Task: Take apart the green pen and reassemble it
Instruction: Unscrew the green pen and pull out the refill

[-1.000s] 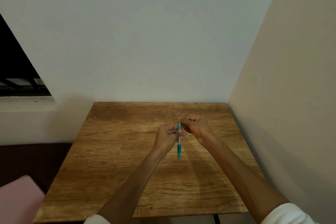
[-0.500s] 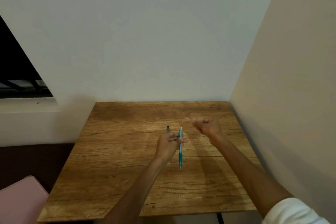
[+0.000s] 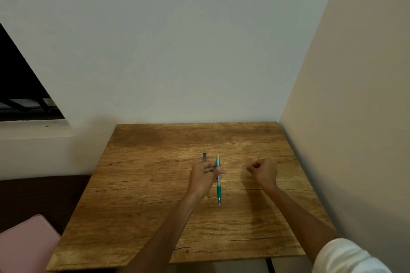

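The green pen (image 3: 218, 186) stands nearly upright over the wooden table (image 3: 155, 206), tip pointing toward me. My left hand (image 3: 203, 178) pinches its pale upper barrel between thumb and fingers. A short dark piece (image 3: 204, 157) sticks out past the same hand's fingers; whether it is held or lies on the table is unclear. My right hand (image 3: 263, 172) hovers to the right of the pen, apart from it, fingers curled into a fist. A thin sliver (image 3: 258, 157) pokes out above that fist, too small to identify.
The table sits in a corner, with a white wall behind and a beige wall (image 3: 355, 117) tight along its right edge. A pink cushion (image 3: 24, 244) lies low at the left, and a dark window opening (image 3: 20, 86) is at the upper left.
My right hand was at the pen's top end beside my left hand. It has pulled away to the right, still curled. The pen stays in my left hand.
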